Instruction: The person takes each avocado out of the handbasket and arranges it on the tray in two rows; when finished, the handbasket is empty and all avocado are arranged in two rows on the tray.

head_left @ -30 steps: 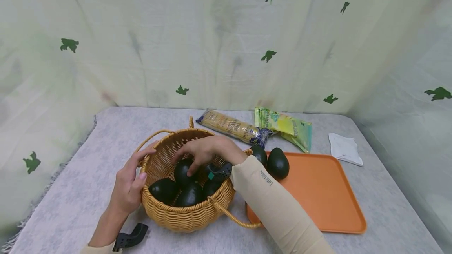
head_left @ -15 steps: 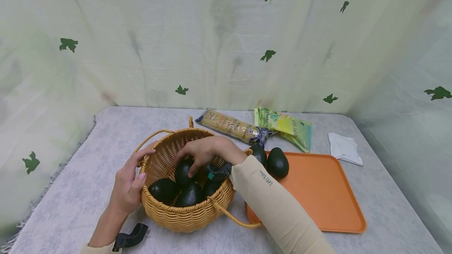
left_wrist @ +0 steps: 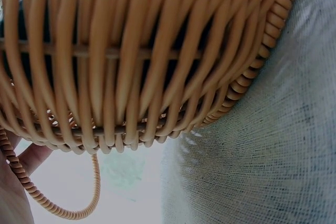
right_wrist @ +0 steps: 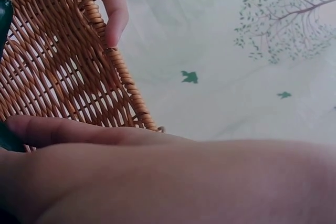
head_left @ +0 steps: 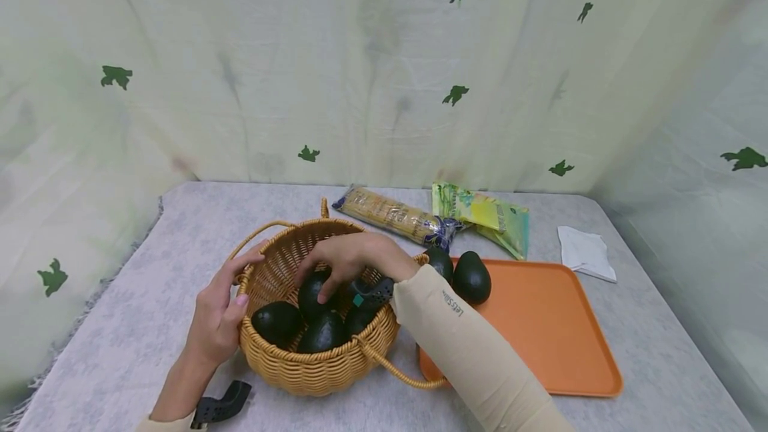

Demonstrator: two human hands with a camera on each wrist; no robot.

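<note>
A round wicker basket (head_left: 318, 373) with two loop handles stands on the table, several dark green avocados inside. My left hand (head_left: 217, 312) grips the basket's left rim, thumb on the near side and fingers over the edge. Reaching in from the right, my right hand (head_left: 345, 259) holds one avocado (head_left: 310, 295) between thumb and fingers. Other avocados (head_left: 278, 323) lie around it in the basket. In the left wrist view the basket's woven wall (left_wrist: 121, 66) fills the upper part. The right wrist view shows the right hand (right_wrist: 94, 166) inside the basket, with its fingertips by a dark avocado.
An orange tray (head_left: 558, 325) lies right of the basket, with two avocados (head_left: 472, 279) at its far left corner. Behind are a bag of noodles (head_left: 390, 211), green-yellow packets (head_left: 483, 212) and a white tissue pack (head_left: 586, 252). A basket handle (head_left: 402, 373) overlaps the tray's edge.
Hardly anything differs. The avocado under my right hand has shifted very slightly to the right; my left hand keeps its place on the rim.
</note>
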